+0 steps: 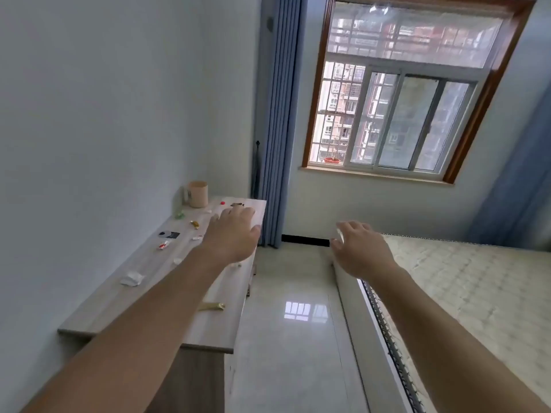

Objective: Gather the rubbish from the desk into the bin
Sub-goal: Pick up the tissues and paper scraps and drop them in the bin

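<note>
Head: both hands (231, 234) (362, 248) empty, rubbish (132, 278) on desk (214, 335).

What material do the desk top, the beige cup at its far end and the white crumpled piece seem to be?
Desk: likely wood-look laminate, matte, with pale grey grain lines.
Beige cup: probably plastic, smooth and evenly coloured; too blurred for certainty.
White crumpled piece: looks like tissue or paper, with soft irregular folds.

I count one long pale wooden desk (140, 296); one beige cylindrical bin (197, 194); two gold foil wrappers (195, 224) (212, 306); one crumpled white tissue (132, 278); one small red bottle cap (222, 203); two bare hands (231, 234) (359, 248).
</note>
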Action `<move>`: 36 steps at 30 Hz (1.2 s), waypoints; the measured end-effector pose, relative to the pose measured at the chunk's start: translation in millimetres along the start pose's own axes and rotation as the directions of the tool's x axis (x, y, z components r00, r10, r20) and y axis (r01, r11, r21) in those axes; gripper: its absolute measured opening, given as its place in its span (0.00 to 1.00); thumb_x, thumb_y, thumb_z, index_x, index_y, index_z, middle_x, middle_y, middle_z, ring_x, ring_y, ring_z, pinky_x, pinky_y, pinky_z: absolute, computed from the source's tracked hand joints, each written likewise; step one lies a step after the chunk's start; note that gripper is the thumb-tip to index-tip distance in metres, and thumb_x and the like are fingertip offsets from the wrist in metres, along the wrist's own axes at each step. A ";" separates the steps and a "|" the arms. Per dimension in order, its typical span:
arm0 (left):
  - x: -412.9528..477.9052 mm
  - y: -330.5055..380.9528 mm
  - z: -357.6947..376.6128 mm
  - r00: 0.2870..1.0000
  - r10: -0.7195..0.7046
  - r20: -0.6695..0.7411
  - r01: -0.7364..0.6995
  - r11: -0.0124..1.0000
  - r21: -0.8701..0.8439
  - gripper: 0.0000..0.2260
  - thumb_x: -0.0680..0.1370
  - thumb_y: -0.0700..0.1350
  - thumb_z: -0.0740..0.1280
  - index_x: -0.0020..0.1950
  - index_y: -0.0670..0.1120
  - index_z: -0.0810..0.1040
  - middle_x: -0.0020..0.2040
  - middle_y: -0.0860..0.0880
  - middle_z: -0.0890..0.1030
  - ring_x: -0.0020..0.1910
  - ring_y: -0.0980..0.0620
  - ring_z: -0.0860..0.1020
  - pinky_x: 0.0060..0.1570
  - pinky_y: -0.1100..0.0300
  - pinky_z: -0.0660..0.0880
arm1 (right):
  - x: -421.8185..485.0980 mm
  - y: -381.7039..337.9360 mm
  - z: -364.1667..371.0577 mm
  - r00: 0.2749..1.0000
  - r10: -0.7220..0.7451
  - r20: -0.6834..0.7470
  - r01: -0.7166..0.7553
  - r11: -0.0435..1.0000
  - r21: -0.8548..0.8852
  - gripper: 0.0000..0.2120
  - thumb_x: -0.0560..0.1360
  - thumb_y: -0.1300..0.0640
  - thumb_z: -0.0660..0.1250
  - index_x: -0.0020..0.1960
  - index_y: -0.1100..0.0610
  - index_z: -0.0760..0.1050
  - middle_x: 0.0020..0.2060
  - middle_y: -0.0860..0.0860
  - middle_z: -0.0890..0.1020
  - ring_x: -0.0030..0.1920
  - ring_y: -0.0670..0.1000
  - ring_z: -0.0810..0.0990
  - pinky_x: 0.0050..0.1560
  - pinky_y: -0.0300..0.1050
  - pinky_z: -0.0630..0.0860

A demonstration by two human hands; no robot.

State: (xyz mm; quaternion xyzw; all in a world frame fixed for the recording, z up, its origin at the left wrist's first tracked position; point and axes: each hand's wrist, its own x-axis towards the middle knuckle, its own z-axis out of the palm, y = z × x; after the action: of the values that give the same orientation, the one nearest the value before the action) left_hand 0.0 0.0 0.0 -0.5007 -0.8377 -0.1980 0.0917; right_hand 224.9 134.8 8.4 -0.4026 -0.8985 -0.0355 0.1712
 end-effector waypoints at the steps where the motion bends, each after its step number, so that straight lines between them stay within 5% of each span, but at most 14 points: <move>1: 9.0 -1.5 3.1 1.000 0.001 -0.005 -0.001 1.000 0.001 0.20 0.79 0.53 0.55 0.69 0.48 0.68 0.68 0.46 0.72 0.66 0.45 0.69 0.65 0.45 0.66 | 9.6 2.4 4.5 1.000 0.004 -0.002 -0.004 1.000 0.002 0.19 0.78 0.50 0.55 0.65 0.57 0.70 0.64 0.54 0.75 0.64 0.58 0.71 0.59 0.52 0.69; 20: 178.2 13.4 111.0 0.950 -0.306 -0.055 0.311 0.941 0.134 0.17 0.79 0.51 0.56 0.66 0.49 0.70 0.65 0.47 0.74 0.61 0.44 0.72 0.61 0.48 0.69 | 250.6 95.7 118.3 0.950 -0.309 0.048 0.302 0.946 0.113 0.18 0.79 0.48 0.54 0.64 0.56 0.70 0.62 0.54 0.75 0.63 0.56 0.71 0.63 0.51 0.67; 36: 234.1 -146.1 164.4 0.825 -0.543 -0.157 0.564 0.810 0.160 0.16 0.79 0.50 0.56 0.65 0.48 0.71 0.61 0.49 0.75 0.59 0.45 0.72 0.58 0.51 0.69 | 406.5 -48.6 238.2 0.798 -0.588 0.133 0.557 0.804 0.209 0.21 0.79 0.48 0.53 0.69 0.55 0.66 0.68 0.52 0.72 0.68 0.54 0.67 0.67 0.52 0.65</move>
State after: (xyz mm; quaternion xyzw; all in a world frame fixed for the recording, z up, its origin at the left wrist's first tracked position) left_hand -233.3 196.2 -101.4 -0.2122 -0.9567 -0.1569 0.1231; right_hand -128.3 439.3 -75.0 -0.0979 -0.9901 0.0251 0.0970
